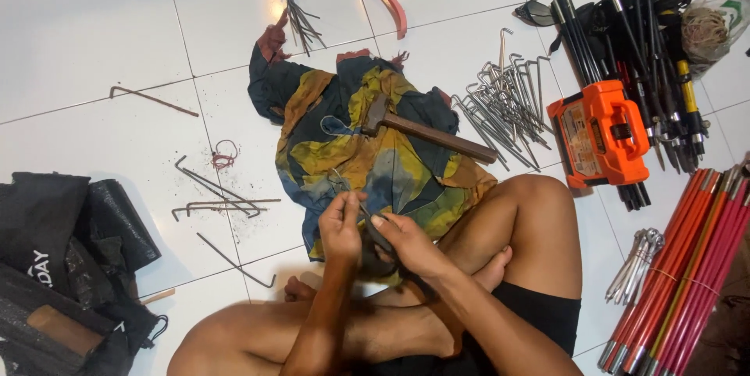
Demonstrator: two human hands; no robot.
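Seated cross-legged on the tiles, the person has both hands closed over one bent metal peg (pixel 346 187) above the cloth (pixel 367 153): left hand (pixel 341 227) pinches its upper part between thumb and fingers, right hand (pixel 406 243) is curled around a dark piece at its lower end, what exactly cannot be told. Risk: the thin peg could slip or spring from the pinch toward the bare legs. The hammer (pixel 426 132) lies loose on the cloth nearby, and loose pegs (pixel 508 102) litter the floor.
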